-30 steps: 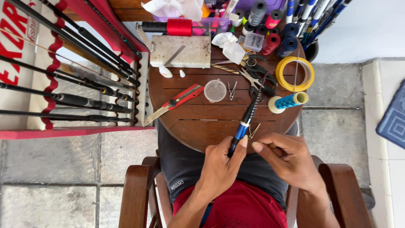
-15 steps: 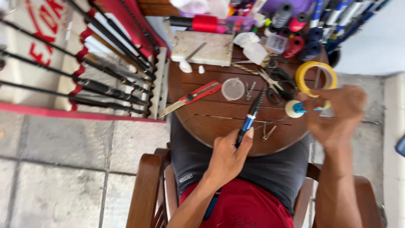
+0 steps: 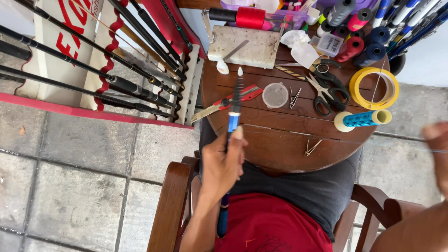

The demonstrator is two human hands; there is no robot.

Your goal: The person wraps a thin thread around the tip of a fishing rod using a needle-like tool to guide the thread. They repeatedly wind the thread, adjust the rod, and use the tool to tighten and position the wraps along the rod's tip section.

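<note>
The left hand [image 3: 223, 163] grips a thin blue-and-black rod [image 3: 233, 116] over the left edge of the round brown wooden table [image 3: 280, 144]; the blurred right hand [image 3: 438, 154], off the right edge, seems to pinch a taut thread, which might snap if overpulled.

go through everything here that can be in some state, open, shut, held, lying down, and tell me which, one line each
left hand: gripping the blue and black rod, tip tilted up over the table.
right hand: blurred at the right edge, pulling a thin thread taut.
scissors: lying flat, blades closed.
red utility knife: lying flat, blade out.
small clear tub: standing, lid on.
yellow tape roll: lying flat.
blue thread spool: on its side.
</note>
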